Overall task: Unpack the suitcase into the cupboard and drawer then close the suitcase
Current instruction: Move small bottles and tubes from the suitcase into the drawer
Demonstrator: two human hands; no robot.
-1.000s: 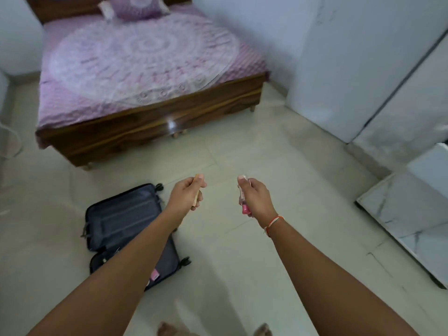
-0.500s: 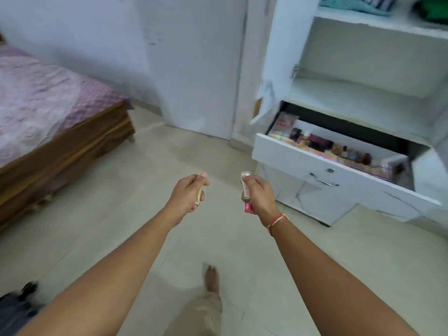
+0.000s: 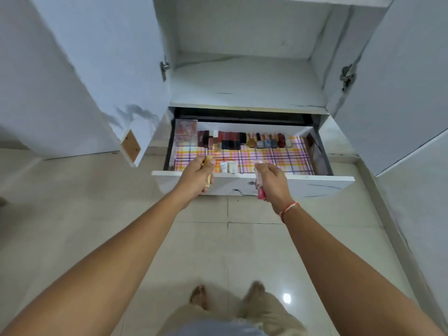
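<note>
I stand facing the white cupboard with its drawer (image 3: 315,184) pulled out. My left hand (image 3: 197,177) grips a small beige tube (image 3: 209,181) over the drawer's front edge. My right hand (image 3: 270,181) grips a slim pink-capped tube (image 3: 260,192) at the same edge. Inside, on a checked liner (image 3: 274,161), a row of cosmetic bottles (image 3: 242,140) lines the back wall, and two small white tubes (image 3: 229,167) lie near the front. The suitcase is out of view.
Both cupboard doors stand open, the left door (image 3: 80,69) and the right door (image 3: 400,81), flanking the drawer. A bare white shelf (image 3: 244,86) sits above the drawer. My feet (image 3: 225,299) are on the tiled floor just in front.
My view has swung from the bed and suitcase to the cupboard, and I have walked up to the drawer. Both hands, still holding their tubes, now reach its front edge.
</note>
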